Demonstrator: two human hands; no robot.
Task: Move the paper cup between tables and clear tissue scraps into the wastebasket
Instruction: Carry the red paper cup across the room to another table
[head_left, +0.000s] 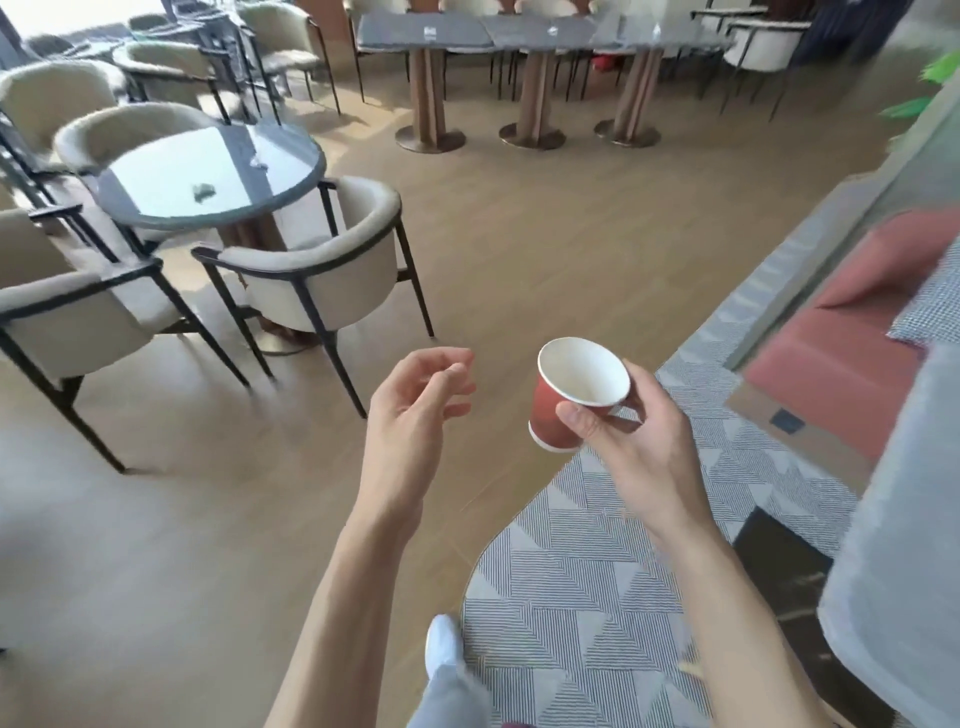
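My right hand (631, 436) grips a red paper cup (558, 410) with a white inside, tilted so its empty mouth faces up and toward me. It hangs over the wooden floor at the edge of a patterned rug. My left hand (415, 410) floats beside it to the left, fingers loosely curled and holding nothing. On the round glass table (156, 200) at the upper left lie two small tissue scraps (203, 191), the second tissue scrap (261, 165) further right. More small white scraps (430, 32) lie on the long grey tables (467, 36) at the back. No wastebasket is in view.
Cream armchairs (322, 280) ring the round table. A striped grey rug (597, 571) covers the floor on the right, beside a red sofa (841, 384) with a checked cushion. A grey surface (893, 545) fills the right edge. Open wooden floor lies ahead. My white shoe (441, 644) shows below.
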